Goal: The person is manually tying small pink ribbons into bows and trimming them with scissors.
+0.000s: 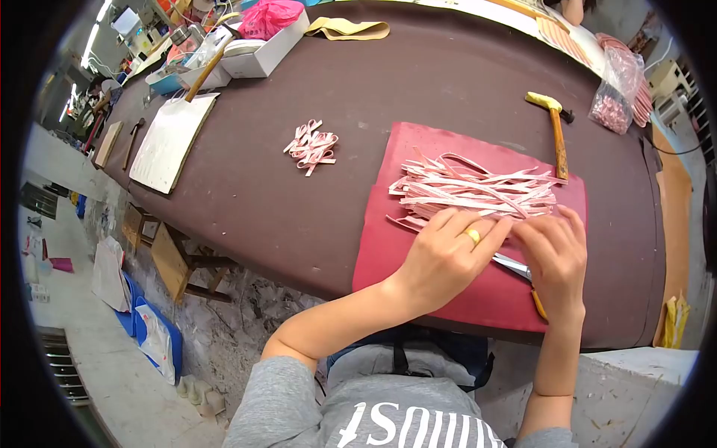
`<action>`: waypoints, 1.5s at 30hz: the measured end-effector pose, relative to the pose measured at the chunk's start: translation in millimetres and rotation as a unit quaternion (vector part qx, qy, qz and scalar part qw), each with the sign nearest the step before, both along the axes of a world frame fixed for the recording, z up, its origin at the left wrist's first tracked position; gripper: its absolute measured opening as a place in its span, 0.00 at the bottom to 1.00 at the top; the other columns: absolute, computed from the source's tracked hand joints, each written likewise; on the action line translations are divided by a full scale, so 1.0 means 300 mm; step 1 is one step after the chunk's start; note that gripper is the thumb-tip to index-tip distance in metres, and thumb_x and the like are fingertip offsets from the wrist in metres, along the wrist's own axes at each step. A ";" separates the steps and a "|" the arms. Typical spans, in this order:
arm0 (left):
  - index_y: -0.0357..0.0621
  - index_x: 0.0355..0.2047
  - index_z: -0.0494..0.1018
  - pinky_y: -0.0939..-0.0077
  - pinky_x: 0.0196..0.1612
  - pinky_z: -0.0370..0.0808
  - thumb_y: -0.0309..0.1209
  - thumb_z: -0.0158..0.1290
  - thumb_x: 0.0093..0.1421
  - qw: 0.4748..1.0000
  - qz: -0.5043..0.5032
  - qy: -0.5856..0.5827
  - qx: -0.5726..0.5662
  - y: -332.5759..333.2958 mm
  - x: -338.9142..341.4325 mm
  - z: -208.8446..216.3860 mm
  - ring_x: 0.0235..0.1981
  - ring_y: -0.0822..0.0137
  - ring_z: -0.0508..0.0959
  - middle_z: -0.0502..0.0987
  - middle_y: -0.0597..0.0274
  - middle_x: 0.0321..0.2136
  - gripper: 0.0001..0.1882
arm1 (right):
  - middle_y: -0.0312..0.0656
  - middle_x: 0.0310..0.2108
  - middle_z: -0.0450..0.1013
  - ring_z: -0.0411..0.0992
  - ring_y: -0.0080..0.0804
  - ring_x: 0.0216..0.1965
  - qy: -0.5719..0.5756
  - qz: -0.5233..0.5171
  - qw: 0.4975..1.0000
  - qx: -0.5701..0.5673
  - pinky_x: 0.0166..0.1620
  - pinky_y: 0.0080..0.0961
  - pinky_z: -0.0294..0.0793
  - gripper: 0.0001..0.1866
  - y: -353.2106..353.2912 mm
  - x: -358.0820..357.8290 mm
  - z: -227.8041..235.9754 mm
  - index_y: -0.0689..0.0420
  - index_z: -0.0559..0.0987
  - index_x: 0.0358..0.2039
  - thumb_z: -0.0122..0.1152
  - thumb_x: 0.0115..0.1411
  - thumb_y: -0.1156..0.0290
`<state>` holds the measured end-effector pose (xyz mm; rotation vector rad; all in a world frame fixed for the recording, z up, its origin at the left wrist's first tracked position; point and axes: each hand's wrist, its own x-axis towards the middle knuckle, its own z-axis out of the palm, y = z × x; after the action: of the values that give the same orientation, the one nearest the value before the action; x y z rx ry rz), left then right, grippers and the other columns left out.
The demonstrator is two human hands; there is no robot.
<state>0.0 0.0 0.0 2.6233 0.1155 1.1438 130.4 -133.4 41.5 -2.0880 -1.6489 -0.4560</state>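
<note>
A pile of long, narrow pink-and-white strips (pixel 467 183) lies on a dark red sheet (pixel 385 261). At the pile's near edge, my left hand (pixel 452 254) is closed, its fingertips pinching a pink strip that is mostly hidden by the fingers. My right hand (pixel 556 250), also closed, pinches at the same strip, with its fingertips close to the left ones. Between and below the hands lies a pair of scissors (pixel 514 265) with orange handles, partly covered by my right hand. To the left, a small heap of looped pink strips (pixel 312 148) rests on the brown table (pixel 261 194).
A hammer (pixel 557 131) with a wooden handle lies beyond the strips. A white board (pixel 173 142) and an open white box (pixel 265 56) stand at the far left. Clear bags (pixel 616 89) of pink pieces sit at the far right; a wooden stool (pixel 179 261) is below the table's left edge.
</note>
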 end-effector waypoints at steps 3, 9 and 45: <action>0.47 0.46 0.76 0.78 0.37 0.73 0.25 0.57 0.53 0.994 -0.008 0.095 -0.061 0.019 -0.110 0.044 0.32 0.68 0.77 0.78 0.65 0.31 0.18 | 0.33 0.29 0.77 0.72 0.29 0.30 -0.014 0.024 1.000 0.011 0.55 0.35 0.66 0.06 -0.003 -0.043 0.028 0.54 0.82 0.31 0.64 0.51 0.75; 0.37 0.35 0.79 0.82 0.33 0.71 0.22 0.55 0.57 0.826 -0.069 0.312 -0.464 0.109 -0.206 0.075 0.26 0.75 0.75 0.79 0.65 0.25 0.06 | 0.34 0.28 0.75 0.69 0.27 0.27 0.134 0.131 0.980 -0.065 0.50 0.31 0.66 0.05 0.095 -0.095 -0.027 0.56 0.82 0.29 0.65 0.49 0.76; 0.32 0.34 0.79 0.85 0.26 0.72 0.20 0.57 0.55 0.562 -0.197 0.254 -0.762 1.564 -1.093 0.105 0.21 0.74 0.74 0.78 0.60 0.21 0.06 | 0.35 0.26 0.74 0.67 0.19 0.25 0.778 0.093 0.603 -0.152 0.29 0.15 0.67 0.05 1.440 -0.920 0.018 0.61 0.81 0.33 0.64 0.55 0.77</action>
<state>-327.9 469.2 31.6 1.0848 0.3825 -0.1393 -145.7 298.8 46.8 -1.3585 -0.6875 1.4491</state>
